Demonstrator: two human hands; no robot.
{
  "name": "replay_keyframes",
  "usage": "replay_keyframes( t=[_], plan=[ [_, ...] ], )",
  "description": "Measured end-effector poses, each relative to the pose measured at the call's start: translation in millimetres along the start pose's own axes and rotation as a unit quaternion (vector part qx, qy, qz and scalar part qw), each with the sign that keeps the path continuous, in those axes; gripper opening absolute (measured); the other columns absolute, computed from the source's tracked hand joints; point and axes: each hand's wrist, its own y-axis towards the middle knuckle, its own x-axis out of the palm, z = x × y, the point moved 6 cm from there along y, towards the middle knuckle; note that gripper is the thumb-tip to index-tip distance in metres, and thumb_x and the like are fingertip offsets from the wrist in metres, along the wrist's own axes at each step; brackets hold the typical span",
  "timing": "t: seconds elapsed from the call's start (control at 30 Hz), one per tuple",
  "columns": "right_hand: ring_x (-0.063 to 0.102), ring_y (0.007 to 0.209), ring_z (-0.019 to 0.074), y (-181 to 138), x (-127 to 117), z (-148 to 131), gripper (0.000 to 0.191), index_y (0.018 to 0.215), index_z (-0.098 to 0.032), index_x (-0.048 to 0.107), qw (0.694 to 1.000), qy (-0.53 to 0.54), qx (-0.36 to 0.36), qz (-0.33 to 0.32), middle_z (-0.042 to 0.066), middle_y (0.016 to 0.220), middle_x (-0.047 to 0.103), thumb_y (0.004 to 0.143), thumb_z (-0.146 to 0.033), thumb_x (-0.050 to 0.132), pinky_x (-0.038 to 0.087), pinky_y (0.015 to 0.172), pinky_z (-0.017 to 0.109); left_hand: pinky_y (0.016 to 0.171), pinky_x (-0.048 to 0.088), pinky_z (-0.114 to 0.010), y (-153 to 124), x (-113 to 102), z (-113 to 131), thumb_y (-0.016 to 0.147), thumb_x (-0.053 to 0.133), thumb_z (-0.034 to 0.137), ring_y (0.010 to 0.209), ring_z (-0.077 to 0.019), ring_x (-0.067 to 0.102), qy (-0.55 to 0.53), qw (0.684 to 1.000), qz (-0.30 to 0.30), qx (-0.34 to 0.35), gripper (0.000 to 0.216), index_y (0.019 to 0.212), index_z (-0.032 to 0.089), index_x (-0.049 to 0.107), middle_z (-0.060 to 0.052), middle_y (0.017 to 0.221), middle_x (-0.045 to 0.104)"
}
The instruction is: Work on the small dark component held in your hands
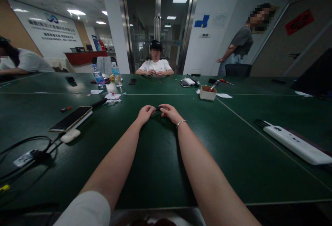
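Note:
A small black stick-shaped object (158,109) spans the gap between my two hands, just above the green table (160,157). My left hand (145,114) pinches its left end, where a paler tip shows at the fingertips. At the other end, the thumb and fingers of my right hand (169,113) close on it. A silver bracelet (181,123) circles my right wrist. The object is too small and dark for me to tell its kind.
A phone (71,118), a white earbud case (70,135) and black cables lie on the left. Two water bottles (98,76) stand farther back. A small box (208,93) and a white power bank-like device (298,143) are on the right. A person (155,66) sits opposite.

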Motion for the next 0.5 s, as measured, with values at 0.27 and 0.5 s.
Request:
replay_keyframes(
  t=[0.27, 0.5],
  plan=[
    [0.057, 0.051, 0.0062, -0.1, -0.2, 0.0, 0.022, 0.094, -0.019, 0.065, 1.0, 0.002, 0.003, 0.001, -0.001, 0.076, 0.065, 0.073, -0.019, 0.071, 0.051, 0.055, 0.021, 0.065, 0.044, -0.028, -0.1, -0.8, -0.4, 0.071, 0.065, 0.044, 0.068, -0.015, 0.058, 0.003, 1.0, -0.005, -0.003, 0.03, 0.08, 0.016, 0.062, -0.005, 0.073, 0.065],
    [0.057, 0.051, 0.0061, -1.0, -0.5, -0.7, 0.024, 0.093, -0.019, 0.065, 1.0, 0.001, 0.0, -0.001, -0.002, 0.073, 0.065, 0.071, -0.022, 0.073, 0.051, 0.054, 0.02, 0.069, 0.047, -0.03, -1.3, -0.3, 0.7, 0.07, 0.066, 0.044, 0.071, -0.0159, 0.06, -0.003, 1.0, -0.015, -0.01, 0.029, 0.079, 0.016, 0.064, -0.005, 0.074, 0.066]
  ],
)
